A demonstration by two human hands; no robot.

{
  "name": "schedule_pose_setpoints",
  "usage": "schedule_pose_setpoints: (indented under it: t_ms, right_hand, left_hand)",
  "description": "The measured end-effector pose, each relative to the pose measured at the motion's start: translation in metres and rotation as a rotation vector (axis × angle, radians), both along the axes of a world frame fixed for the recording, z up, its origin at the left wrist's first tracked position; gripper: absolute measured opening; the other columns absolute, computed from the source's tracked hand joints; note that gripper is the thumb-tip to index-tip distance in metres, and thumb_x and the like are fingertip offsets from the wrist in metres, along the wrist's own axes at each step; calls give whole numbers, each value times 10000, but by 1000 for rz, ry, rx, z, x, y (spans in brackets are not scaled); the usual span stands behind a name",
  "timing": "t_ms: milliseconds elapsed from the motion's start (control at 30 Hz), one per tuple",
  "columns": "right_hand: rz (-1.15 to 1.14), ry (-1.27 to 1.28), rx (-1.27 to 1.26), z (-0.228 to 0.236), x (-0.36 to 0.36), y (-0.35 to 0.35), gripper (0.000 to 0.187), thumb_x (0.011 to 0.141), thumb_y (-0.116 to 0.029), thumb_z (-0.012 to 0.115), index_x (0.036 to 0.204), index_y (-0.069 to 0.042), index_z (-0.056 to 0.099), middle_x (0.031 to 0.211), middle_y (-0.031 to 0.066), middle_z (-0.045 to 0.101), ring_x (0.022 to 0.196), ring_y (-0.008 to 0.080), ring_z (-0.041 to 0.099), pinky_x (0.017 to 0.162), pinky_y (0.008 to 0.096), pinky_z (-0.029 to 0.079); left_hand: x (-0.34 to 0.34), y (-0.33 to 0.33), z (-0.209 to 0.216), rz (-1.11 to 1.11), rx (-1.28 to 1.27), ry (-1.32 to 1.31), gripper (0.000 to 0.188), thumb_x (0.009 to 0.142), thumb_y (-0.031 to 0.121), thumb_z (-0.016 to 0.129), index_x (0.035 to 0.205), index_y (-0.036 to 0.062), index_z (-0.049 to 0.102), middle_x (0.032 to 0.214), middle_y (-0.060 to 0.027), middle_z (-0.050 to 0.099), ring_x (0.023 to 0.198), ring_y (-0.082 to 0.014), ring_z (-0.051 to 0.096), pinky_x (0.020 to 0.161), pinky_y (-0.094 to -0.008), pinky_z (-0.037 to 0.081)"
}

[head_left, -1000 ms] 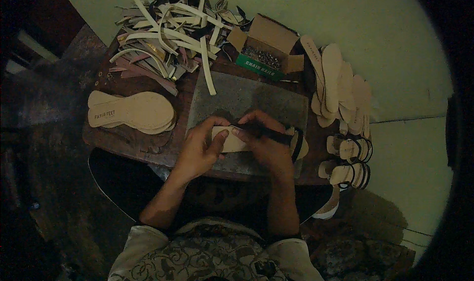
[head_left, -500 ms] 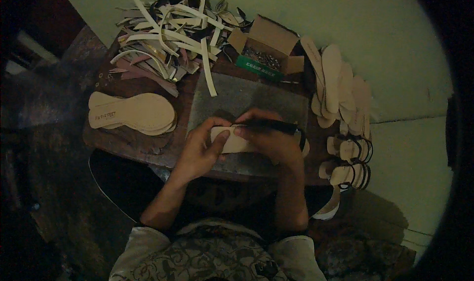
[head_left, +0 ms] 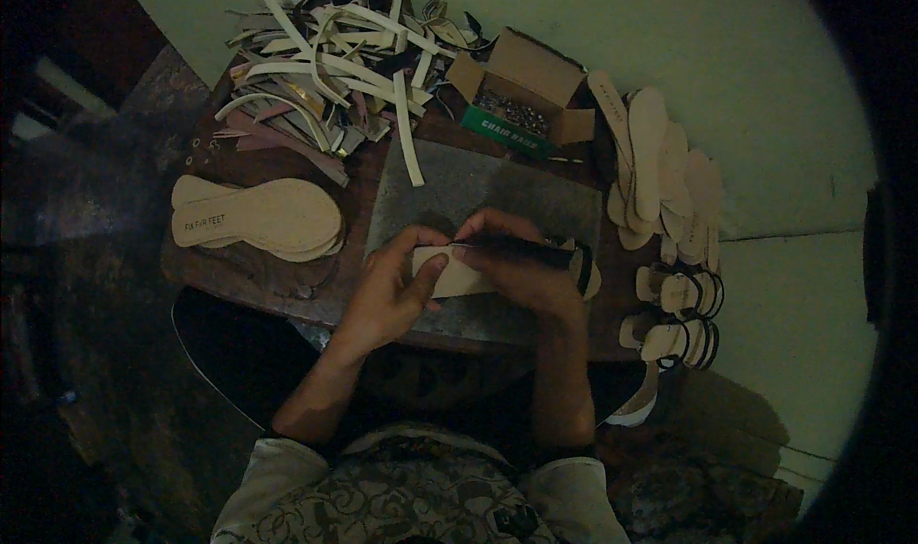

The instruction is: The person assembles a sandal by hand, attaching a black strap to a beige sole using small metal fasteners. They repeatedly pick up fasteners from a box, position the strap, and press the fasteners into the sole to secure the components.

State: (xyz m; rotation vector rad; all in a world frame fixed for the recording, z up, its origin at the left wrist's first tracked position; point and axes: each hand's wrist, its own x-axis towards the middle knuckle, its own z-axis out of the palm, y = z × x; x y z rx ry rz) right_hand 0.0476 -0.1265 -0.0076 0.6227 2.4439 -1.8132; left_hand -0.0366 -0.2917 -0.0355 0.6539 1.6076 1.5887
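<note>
A pale beige insole point(head_left: 461, 278) lies crosswise between my hands, low over a dark grey slab point(head_left: 445, 181). My left hand point(head_left: 384, 284) is closed on its left end, the thumb pressed on top. Over its middle, my right hand point(head_left: 526, 278) is closed too, with thumb and fingertips meeting the left fingers at the far edge. A black strap point(head_left: 585, 269) crosses the insole near its right end. Another dark strip runs along the far side of my right hand, partly hidden by it. What lies under the right palm is hidden.
On the brown table, stacked insoles point(head_left: 287, 219) lie at left. Strap offcuts point(head_left: 335, 66) are heaped at the far left. A green box point(head_left: 507, 128) of small metal nails stands behind the slab. More insoles point(head_left: 647, 152) and black-strapped sandals point(head_left: 679, 338) line the right edge.
Both hands stay at the insole's far edge with only slight finger movement. The whole view has shifted very slightly.
</note>
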Motion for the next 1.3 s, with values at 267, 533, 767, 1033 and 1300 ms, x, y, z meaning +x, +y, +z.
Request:
schedule_pose_setpoints:
  t_ms: [267, 533, 767, 1033, 1300]
  right_hand:
    - [-222, 145, 58, 12, 6, -15, 225, 765, -128, 680, 960, -47, 602, 916, 58, 609, 830, 153, 586, 741, 305, 476]
    - [-285, 299, 268, 30, 28, -24, 324, 772, -118, 692, 1061, -33, 574, 971, 73, 597, 892, 194, 587, 766, 304, 475]
    - [-523, 505, -840, 30, 72, -26, 343, 785, -111, 678, 1096, -23, 562, 872, 34, 598, 772, 135, 575, 674, 256, 467]
    - [-344, 217, -88, 47, 84, -42, 182, 803, -102, 667, 975, -45, 654, 828, 28, 569, 770, 152, 559, 726, 262, 451]
    - [-285, 251, 146, 31, 92, -43, 158, 792, -39, 652, 948, -64, 651, 965, 66, 518, 951, 178, 524, 839, 297, 427]
  left_hand:
    - [1, 3, 5, 48, 14, -56, 230, 905, 115, 549, 1120, 36, 531, 989, -60, 580, 749, -101, 585, 540, -233, 533]
    - [-3, 1, 6, 18, 42, -40, 233, 916, 142, 531, 1130, 51, 534, 1009, -76, 589, 819, -134, 600, 563, -256, 555]
    - [3, -4, 11, 177, 66, -131, 227, 927, 183, 520, 1121, 66, 507, 1016, -65, 565, 832, -145, 590, 602, -281, 560]
    - [15, 0, 17, 391, 228, -240, 228, 924, 185, 521, 1113, 62, 485, 950, -40, 562, 889, -132, 559, 665, -293, 527]
    - [17, -14, 19, 393, 127, -66, 217, 904, 188, 578, 1084, 77, 532, 967, -13, 549, 877, -85, 493, 751, -218, 402]
